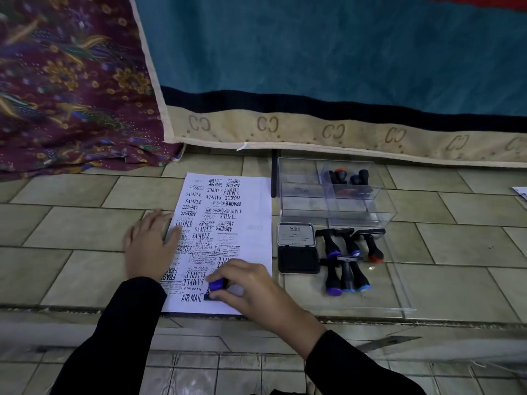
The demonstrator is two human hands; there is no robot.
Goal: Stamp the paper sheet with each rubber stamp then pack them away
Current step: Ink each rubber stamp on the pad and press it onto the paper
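Observation:
A white paper sheet (253, 212) covered in black stamp prints lies on the tiled floor. My right hand (251, 289) grips a rubber stamp with a purple knob (216, 285) and presses it on the sheet's lower edge, beside an AIR MAIL print. My left hand (149, 248) rests flat with straight fingers on the sheet's left edge. An open black ink pad (298, 259) sits right of the sheet. Several black stamps with purple, blue and red knobs (346, 259) lie on a clear lid. A clear compartment box (342, 213) behind them holds a few more stamps (349, 176).
A teal rug with a beige patterned border (342, 132) runs along the back. Purple floral cloth (71, 86) lies at the back left. A black stick (274, 178) lies between sheet and box. A step edge (85, 312) crosses just in front of the sheet.

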